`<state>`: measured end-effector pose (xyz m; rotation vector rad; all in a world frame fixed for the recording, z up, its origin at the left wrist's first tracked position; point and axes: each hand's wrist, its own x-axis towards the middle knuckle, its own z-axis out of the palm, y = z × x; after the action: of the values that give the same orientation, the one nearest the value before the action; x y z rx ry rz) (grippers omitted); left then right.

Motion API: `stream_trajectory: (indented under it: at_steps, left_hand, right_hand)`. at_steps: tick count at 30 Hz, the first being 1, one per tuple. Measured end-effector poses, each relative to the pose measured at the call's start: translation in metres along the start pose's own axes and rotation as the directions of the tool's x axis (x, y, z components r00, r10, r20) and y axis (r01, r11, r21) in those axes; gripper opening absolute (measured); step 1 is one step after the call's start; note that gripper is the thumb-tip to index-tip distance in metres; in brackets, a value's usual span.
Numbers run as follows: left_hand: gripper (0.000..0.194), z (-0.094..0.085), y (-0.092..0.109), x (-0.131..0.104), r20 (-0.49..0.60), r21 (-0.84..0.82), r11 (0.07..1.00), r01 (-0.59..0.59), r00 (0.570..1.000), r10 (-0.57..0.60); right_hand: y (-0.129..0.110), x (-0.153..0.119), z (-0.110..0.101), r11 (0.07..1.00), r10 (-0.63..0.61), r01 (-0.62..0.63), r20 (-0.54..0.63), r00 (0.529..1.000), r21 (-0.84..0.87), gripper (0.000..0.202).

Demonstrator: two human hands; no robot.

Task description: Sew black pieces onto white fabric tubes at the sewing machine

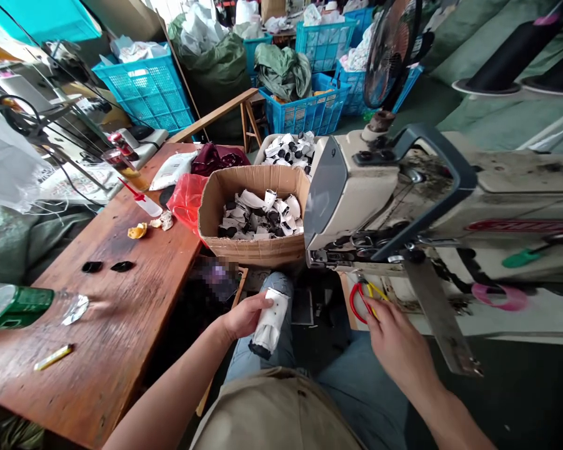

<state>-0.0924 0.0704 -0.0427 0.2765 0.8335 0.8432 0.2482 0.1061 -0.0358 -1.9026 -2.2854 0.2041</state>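
My left hand [249, 315] is closed on a white fabric piece [272, 319] with a black end, held over my left thigh. Thumb on top, it pinches the piece along its left side. To the right, my right hand [393, 331] has its fingers bent around the handles of red-and-yellow scissors [356, 303]; their blades are hidden under the sewing machine head. The sewing machine [356, 194], beige with a dark grey handle, stands just beyond my right hand. Ahead of both hands, a cardboard box [253, 250] holds many similar white and black pieces.
On the left is a wooden table [135, 312] with a green bottle [23, 306], a yellow cutter [54, 356], two black pieces [122, 266] and orange peel [137, 230]. Blue crates [145, 87] and a fan [391, 56] stand behind. A metal plate [443, 319] juts from the machine.
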Motion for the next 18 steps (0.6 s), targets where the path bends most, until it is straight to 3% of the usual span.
stream_trajectory:
  at_steps: [5,7,9,11,13,15,18]
  left_hand:
    - [0.049,0.007,0.0,-0.007,0.008,0.023,1.0,0.011,1.0,-0.011]
    - [0.05,0.009,-0.001,-0.009,0.029,0.03,0.999,0.034,0.999,-0.035]
    - [0.053,0.009,-0.004,-0.008,0.023,0.031,0.999,0.036,0.999,-0.037]
    - [0.056,0.008,-0.007,-0.007,-0.022,0.026,1.0,0.014,1.0,-0.013]
    - [0.056,0.005,-0.009,-0.005,-0.077,0.012,1.0,0.013,0.997,-0.012]
    - [0.056,0.001,-0.008,-0.004,-0.106,-0.006,0.999,0.044,0.993,-0.045]
    - [0.058,-0.005,-0.002,-0.005,-0.049,-0.01,0.991,0.137,0.989,-0.137]
  right_hand:
    - [0.015,0.02,0.027,0.987,0.076,-0.045,0.206,0.976,-0.152,0.046]
    - [0.018,0.028,0.031,0.986,0.104,-0.072,0.219,0.97,-0.15,0.049]
    - [0.02,0.033,0.031,0.986,0.144,-0.125,0.2,0.969,-0.107,0.046]
    - [0.021,0.03,0.031,0.977,0.181,-0.205,0.281,0.943,0.059,0.043]
    - [0.018,0.017,0.029,0.893,0.137,-0.3,0.433,0.891,0.336,0.042]
    - [0.009,-0.004,0.023,0.719,0.011,-0.38,0.538,0.843,0.582,0.042]
    - [-0.016,-0.032,0.007,0.536,-0.193,-0.472,0.646,0.739,0.7,0.038]
